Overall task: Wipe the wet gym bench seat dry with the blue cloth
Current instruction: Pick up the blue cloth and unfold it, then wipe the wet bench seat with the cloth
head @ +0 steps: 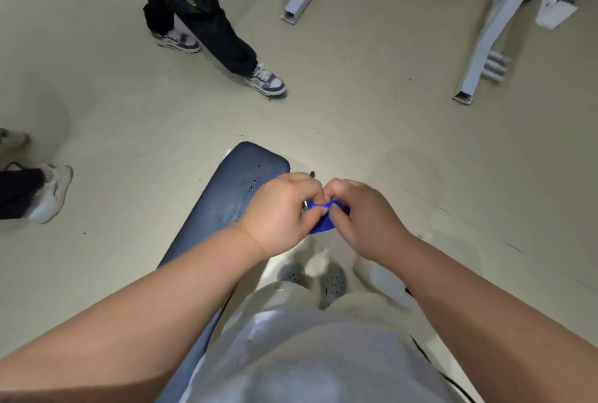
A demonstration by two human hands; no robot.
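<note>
A dark navy padded bench seat (236,182) runs from the middle of the view down toward me, with small water drops glinting on its far half. Both hands meet above its right edge. My left hand (281,211) and my right hand (362,215) each pinch the small blue cloth (323,219), which is bunched between the fingers so that only a crumpled part shows. The cloth is held in the air, apart from the seat. My left forearm hides the seat's near part.
A person in black trousers and grey sneakers (265,80) stands on the beige floor beyond the bench. Another person's shoe (51,192) is at the left edge. A grey metal equipment frame (479,56) stands at the back right. My own feet (323,279) are beside the bench.
</note>
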